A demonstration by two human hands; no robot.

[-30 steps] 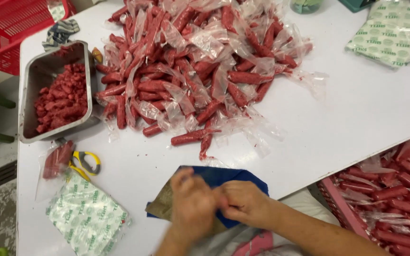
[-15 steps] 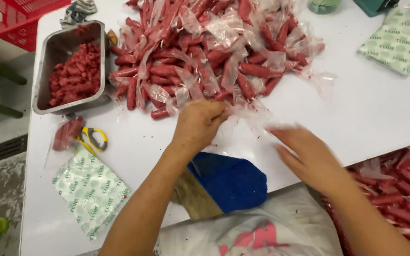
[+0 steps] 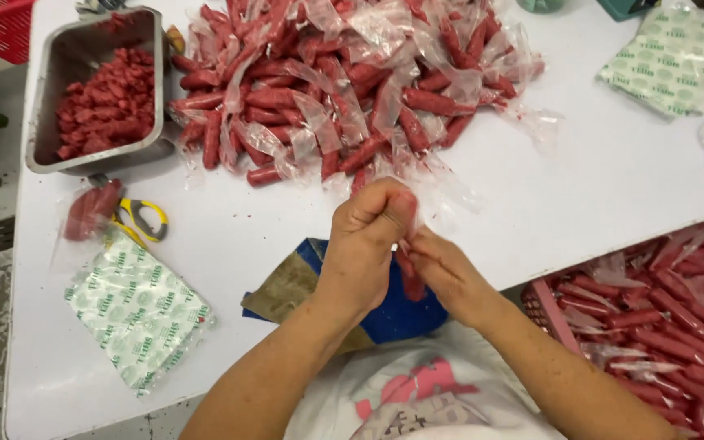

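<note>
Two hands (image 3: 401, 248) grip wrapped sausage (image 3: 410, 279); metal tray (image 3: 49, 130) holds red pieces (image 3: 106, 110)

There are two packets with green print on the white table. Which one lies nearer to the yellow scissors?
The flat green-printed packet at the near left edge, lying just below the yellow-handled scissors. The other green-printed packet lies in the far right corner.

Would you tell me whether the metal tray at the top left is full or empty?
Partly full: the metal tray holds a heap of red pieces, with bare metal showing along its left wall.

a food-packing workroom: white table (image 3: 613, 187) heaped with wrapped red sausages (image 3: 327, 90), a steel tray (image 3: 50, 98) at its far-left corner.
</note>
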